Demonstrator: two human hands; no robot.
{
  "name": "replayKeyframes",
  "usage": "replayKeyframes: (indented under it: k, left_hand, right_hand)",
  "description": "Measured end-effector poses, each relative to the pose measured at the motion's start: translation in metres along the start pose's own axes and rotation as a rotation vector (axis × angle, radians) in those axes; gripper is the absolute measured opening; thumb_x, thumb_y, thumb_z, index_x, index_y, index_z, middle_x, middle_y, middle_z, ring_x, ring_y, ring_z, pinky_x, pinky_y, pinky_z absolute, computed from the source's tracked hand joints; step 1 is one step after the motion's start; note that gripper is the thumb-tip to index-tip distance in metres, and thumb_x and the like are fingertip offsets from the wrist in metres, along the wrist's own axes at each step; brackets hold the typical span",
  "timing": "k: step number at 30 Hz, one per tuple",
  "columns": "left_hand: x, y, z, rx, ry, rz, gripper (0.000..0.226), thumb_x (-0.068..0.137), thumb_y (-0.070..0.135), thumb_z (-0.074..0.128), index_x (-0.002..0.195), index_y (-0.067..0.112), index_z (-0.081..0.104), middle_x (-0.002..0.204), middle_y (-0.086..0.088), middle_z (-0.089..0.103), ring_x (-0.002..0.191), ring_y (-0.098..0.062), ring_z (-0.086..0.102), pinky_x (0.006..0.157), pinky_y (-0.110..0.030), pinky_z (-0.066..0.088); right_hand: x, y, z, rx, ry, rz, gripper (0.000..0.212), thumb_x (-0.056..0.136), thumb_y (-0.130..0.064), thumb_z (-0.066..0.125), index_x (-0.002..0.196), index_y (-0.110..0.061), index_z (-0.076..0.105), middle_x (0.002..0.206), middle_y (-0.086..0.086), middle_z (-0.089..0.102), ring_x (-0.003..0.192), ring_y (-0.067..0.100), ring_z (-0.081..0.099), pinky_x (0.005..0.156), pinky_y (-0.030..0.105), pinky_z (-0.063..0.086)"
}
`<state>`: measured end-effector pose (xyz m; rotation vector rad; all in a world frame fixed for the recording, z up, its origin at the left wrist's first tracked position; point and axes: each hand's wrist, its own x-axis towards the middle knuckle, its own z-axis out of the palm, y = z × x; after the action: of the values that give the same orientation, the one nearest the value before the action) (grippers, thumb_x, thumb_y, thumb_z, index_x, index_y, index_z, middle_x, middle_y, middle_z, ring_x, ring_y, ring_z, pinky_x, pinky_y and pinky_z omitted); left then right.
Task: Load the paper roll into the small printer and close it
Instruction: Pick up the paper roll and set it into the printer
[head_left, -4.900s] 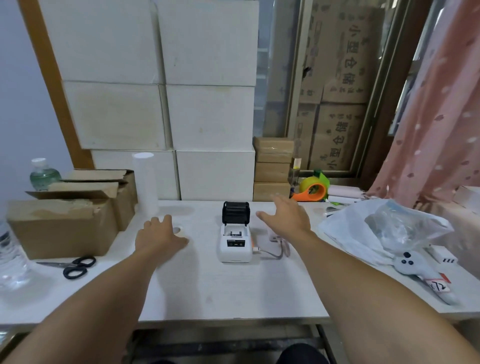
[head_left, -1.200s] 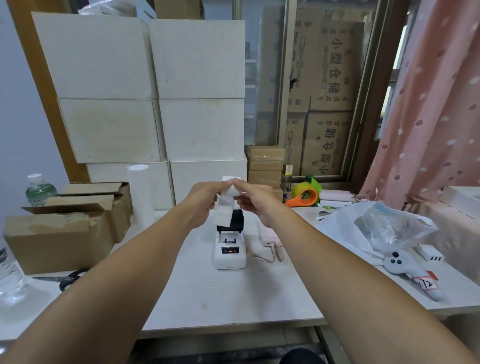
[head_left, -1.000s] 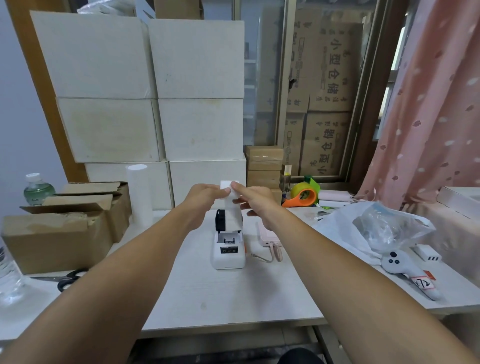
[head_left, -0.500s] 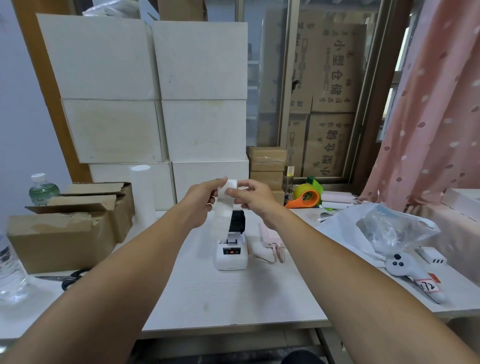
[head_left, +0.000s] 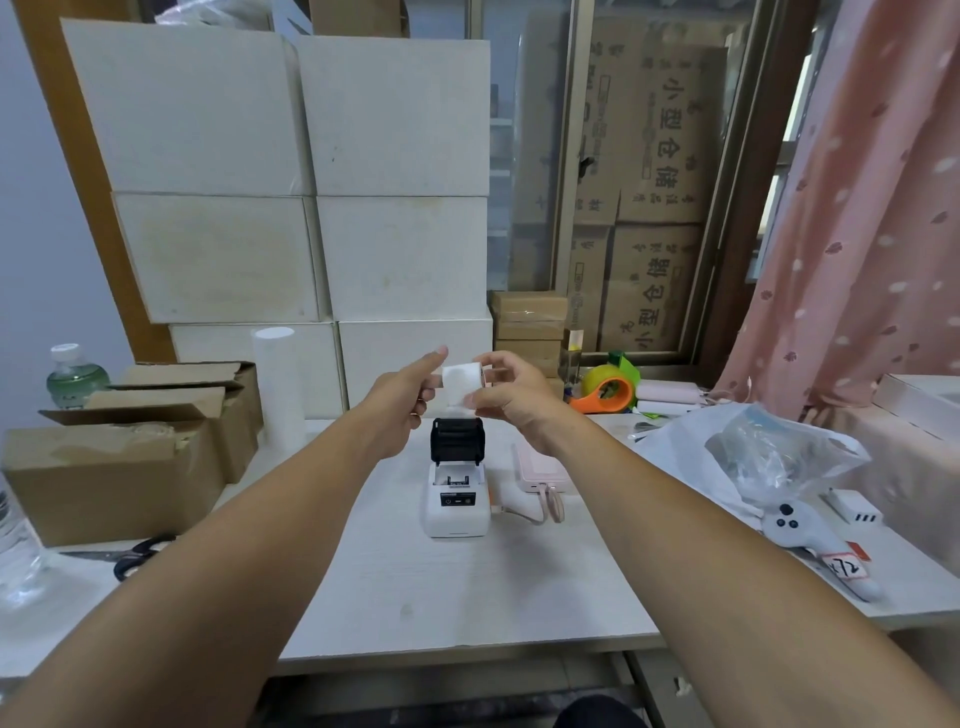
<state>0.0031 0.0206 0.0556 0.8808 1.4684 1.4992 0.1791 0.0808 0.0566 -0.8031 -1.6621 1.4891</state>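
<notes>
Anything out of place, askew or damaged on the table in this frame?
Nothing stands out. The small printer sits squarely on the table with its lid raised, as loading needs. Both the left hand and right hand hold the paper roll above it. No spills or damage show.

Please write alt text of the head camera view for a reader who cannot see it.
Two bare hands, left hand and right hand, hold a small white paper roll in the air above a small white printer whose black lid stands open. The printer sits on a white table, with scissors at left.
</notes>
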Motion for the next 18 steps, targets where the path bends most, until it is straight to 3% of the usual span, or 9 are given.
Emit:
replayKeyframes:
  k: [2, 4, 7, 10, 15, 18]
  left_hand:
    - [0.002, 0.002, 0.0, 0.066, -0.001, -0.027, 0.043, 0.078, 0.054, 0.081, 0.089, 0.013, 0.069, 0.069, 0.003, 0.049, 0.059, -0.014, 0.036, 0.057, -0.026, 0.03]
    - [0.004, 0.002, 0.001, 0.096, -0.009, -0.033, 0.033, 0.081, 0.038, 0.083, 0.097, 0.011, 0.071, 0.075, 0.001, 0.049, 0.061, -0.014, 0.036, 0.057, -0.026, 0.03]
    - [0.007, -0.002, 0.003, 0.088, 0.0, -0.015, 0.03, 0.082, 0.025, 0.084, 0.101, 0.007, 0.07, 0.081, -0.001, 0.05, 0.065, -0.015, 0.036, 0.059, -0.026, 0.032]
    - [0.008, -0.007, 0.003, 0.095, -0.004, -0.005, 0.029, 0.08, 0.023, 0.085, 0.098, 0.006, 0.069, 0.082, -0.001, 0.049, 0.067, -0.016, 0.036, 0.061, -0.027, 0.032]
    - [0.008, -0.014, 0.0, 0.113, -0.035, 0.029, 0.035, 0.072, 0.031, 0.087, 0.099, 0.012, 0.078, 0.09, -0.005, 0.048, 0.076, -0.02, 0.036, 0.065, -0.028, 0.034]
    - [0.006, -0.013, 0.0, 0.099, -0.024, 0.023, 0.033, 0.071, 0.035, 0.085, 0.093, 0.012, 0.075, 0.082, -0.002, 0.052, 0.07, -0.018, 0.038, 0.061, -0.028, 0.032]
  right_hand:
    - [0.0, 0.0, 0.0, -0.061, -0.008, -0.019, 0.052, 0.078, 0.017, 0.074, 0.121, -0.011, 0.066, 0.123, 0.016, 0.061, 0.112, 0.037, 0.068, 0.092, 0.047, 0.064]
    - [0.0, 0.0, -0.001, -0.036, -0.029, -0.012, 0.048, 0.082, 0.016, 0.071, 0.124, -0.007, 0.064, 0.117, 0.013, 0.061, 0.106, 0.033, 0.069, 0.086, 0.039, 0.065]
    - [0.002, 0.001, -0.002, 0.075, -0.046, 0.036, 0.031, 0.091, -0.003, 0.075, 0.121, -0.004, 0.066, 0.113, 0.014, 0.066, 0.095, 0.023, 0.069, 0.08, 0.033, 0.064]
    - [0.004, 0.004, 0.0, 0.084, 0.009, 0.046, 0.034, 0.095, -0.021, 0.078, 0.121, 0.0, 0.067, 0.113, 0.015, 0.069, 0.093, 0.023, 0.069, 0.082, 0.036, 0.066]
    - [0.009, 0.009, 0.002, 0.154, 0.113, 0.068, 0.041, 0.089, -0.014, 0.084, 0.122, 0.001, 0.066, 0.121, 0.019, 0.072, 0.094, 0.025, 0.073, 0.084, 0.036, 0.066]
    - [0.009, 0.008, 0.002, 0.186, 0.111, 0.092, 0.046, 0.086, -0.012, 0.086, 0.125, 0.002, 0.067, 0.117, 0.017, 0.076, 0.088, 0.022, 0.074, 0.082, 0.03, 0.065]
